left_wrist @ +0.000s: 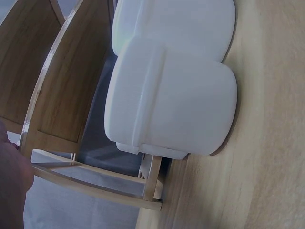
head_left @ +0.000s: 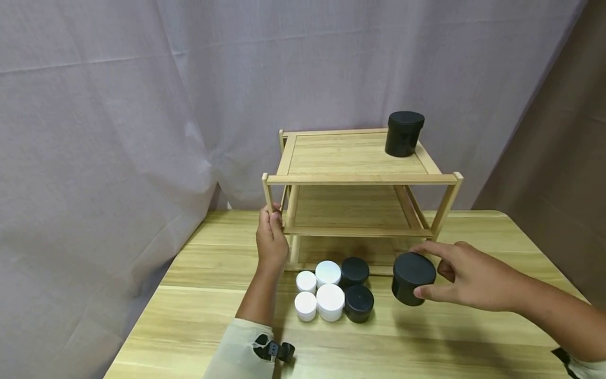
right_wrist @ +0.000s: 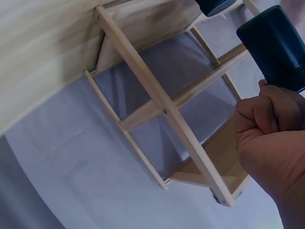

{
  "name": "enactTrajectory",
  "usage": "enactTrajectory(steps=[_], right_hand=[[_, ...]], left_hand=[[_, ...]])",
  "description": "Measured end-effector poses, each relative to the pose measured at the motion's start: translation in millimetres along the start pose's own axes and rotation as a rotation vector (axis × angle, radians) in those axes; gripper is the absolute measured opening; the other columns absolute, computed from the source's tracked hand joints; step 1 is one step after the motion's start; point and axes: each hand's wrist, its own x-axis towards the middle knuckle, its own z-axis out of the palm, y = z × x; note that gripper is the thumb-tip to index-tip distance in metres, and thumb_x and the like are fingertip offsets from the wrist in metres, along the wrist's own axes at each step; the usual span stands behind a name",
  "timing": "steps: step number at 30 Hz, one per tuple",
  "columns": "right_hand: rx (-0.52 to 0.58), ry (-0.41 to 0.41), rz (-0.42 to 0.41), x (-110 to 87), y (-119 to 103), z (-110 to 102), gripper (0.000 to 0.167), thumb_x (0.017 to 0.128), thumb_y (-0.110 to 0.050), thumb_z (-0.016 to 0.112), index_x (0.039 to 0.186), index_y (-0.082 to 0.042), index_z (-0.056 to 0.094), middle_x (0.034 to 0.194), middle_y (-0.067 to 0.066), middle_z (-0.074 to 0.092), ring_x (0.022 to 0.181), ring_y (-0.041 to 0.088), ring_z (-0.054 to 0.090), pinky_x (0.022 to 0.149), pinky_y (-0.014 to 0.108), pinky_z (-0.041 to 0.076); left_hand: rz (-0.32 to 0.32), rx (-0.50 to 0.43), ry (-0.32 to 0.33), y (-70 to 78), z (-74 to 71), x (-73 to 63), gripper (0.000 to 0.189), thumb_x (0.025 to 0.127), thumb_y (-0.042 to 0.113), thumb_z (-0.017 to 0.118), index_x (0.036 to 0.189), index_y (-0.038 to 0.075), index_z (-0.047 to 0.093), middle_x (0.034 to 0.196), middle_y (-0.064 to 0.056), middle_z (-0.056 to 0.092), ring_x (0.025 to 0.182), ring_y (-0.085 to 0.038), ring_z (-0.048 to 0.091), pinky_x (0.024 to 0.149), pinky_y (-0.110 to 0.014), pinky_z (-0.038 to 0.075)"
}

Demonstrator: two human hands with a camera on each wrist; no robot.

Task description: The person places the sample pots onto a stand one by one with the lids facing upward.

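Note:
My right hand [head_left: 473, 276] pinches a black lidded jar [head_left: 413, 276] between thumb and fingers, upright and above the table in front of the wooden rack's right side. In the right wrist view the same jar [right_wrist: 276, 47] stands out beyond the curled fingers. The left hand [head_left: 272, 239] grips the front left post of the three-tier wooden rack [head_left: 360, 180]. Another black jar [head_left: 404, 134] stands upright at the right of the top shelf. On the table by the rack's front are several white jars [head_left: 330, 302] and two black jars [head_left: 359, 303].
The rack stands on a wood-grain table [head_left: 189, 310], with a grey curtain [head_left: 227, 79] behind it. White jars [left_wrist: 181, 100] fill the middle of the left wrist view. Part of the middle shelf [head_left: 350, 205] shows beneath the top one.

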Motion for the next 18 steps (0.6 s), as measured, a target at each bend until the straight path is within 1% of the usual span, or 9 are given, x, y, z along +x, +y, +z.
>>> enactTrajectory(steps=[3,8,15,18], right_hand=[[-0.021,-0.019,0.013,2.0,-8,-8,0.076,0.093,-0.050,0.086,0.152,-0.012,0.058,0.058,-0.018,0.032,0.049,-0.002,0.029,0.047,0.022,0.031],[-0.033,-0.002,0.013,7.3,-19,-22,0.076,0.092,-0.050,0.086,0.152,-0.012,0.059,0.058,-0.017,0.034,0.050,-0.001,0.030,0.047,0.023,0.032],[0.006,0.005,0.014,19.8,-32,-40,0.067,0.091,-0.044,0.089,0.145,-0.014,0.063,0.064,-0.013,0.044,0.056,0.003,0.041,0.050,0.025,0.035],[0.012,0.013,0.025,23.7,-35,-51,0.065,0.091,-0.041,0.090,0.144,-0.016,0.064,0.065,-0.011,0.044,0.056,0.005,0.042,0.051,0.026,0.036]], left_hand=[[-0.001,0.001,-0.005,0.1,-0.1,-0.5,0.025,0.117,0.011,0.043,0.129,-0.005,0.059,0.087,-0.019,0.053,0.076,-0.015,0.047,0.070,-0.023,0.043],[-0.011,-0.010,-0.001,1.5,0.2,-0.9,0.024,0.117,0.011,0.044,0.129,-0.003,0.060,0.088,-0.015,0.053,0.077,-0.015,0.048,0.070,-0.023,0.043],[-0.015,-0.032,-0.005,1.5,0.6,-0.3,0.025,0.117,0.011,0.043,0.129,-0.005,0.059,0.089,-0.016,0.053,0.078,-0.016,0.049,0.071,-0.021,0.044],[-0.012,-0.027,-0.006,1.4,0.7,-0.2,0.025,0.116,0.010,0.043,0.129,-0.006,0.059,0.089,-0.016,0.053,0.078,-0.016,0.048,0.071,-0.022,0.044]])
